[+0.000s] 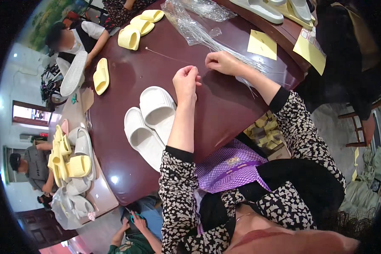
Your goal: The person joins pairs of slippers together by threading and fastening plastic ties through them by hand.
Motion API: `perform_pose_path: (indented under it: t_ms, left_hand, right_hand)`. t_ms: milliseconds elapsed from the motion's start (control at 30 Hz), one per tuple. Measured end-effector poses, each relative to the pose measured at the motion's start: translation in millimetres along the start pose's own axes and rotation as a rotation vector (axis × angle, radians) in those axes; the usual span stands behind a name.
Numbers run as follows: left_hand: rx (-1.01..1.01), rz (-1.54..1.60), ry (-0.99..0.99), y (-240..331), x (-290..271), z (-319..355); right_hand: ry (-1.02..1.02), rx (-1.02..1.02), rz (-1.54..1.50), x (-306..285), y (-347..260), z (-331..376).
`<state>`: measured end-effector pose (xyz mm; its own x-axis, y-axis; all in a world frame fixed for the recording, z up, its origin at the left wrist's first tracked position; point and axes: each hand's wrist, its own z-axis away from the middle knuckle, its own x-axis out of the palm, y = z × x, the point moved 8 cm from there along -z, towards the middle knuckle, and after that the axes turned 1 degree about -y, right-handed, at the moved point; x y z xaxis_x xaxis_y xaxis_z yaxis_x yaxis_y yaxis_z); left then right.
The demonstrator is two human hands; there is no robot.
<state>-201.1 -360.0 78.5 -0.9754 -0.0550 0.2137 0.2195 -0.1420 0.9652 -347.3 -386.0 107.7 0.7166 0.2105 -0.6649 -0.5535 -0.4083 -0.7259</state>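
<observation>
The left hand (pixel 186 82) was raised above the dark reddish-brown round counter (pixel 224 110), its fingers pinched together on something too thin to make out, possibly a fine clear strand. The right hand (pixel 222 62) lay curled on the counter, fingers closed over a bundle of thin clear plastic ties (pixel 237 63) that fanned out from a crumpled transparent plastic bag (pixel 190 21). Just beside the left forearm, a pair of white foam slide sandals (pixel 150 125) lay side by side on the counter, soles down. Pale yellow foam slide sandals (pixel 135 31) rested near the far rim, well apart from the hands. Two yellow paper slips (pixel 262 44) lay to the right of the right hand. Another person (pixel 78 38) sat at the far left holding a white sandal sole (pixel 74 74).
</observation>
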Motion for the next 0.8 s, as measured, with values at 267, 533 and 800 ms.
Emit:
perform_pose_path:
  t_ms: [267,533,800]
  left_hand:
    - [0.007,0.062,-0.010,-10.0,2.0,-3.4]
    - [-0.013,0.090,-0.042,-7.9,6.2,-1.5]
    - [0.057,0.343,-0.011,-2.2,7.8,-1.4]
  right_hand:
    - [-0.061,-0.007,-0.004,14.2,-13.3,10.2]
    - [-0.035,-0.113,0.123,12.8,-14.3,11.9]
    - [0.029,-0.056,0.001,2.6,-12.2,11.8]
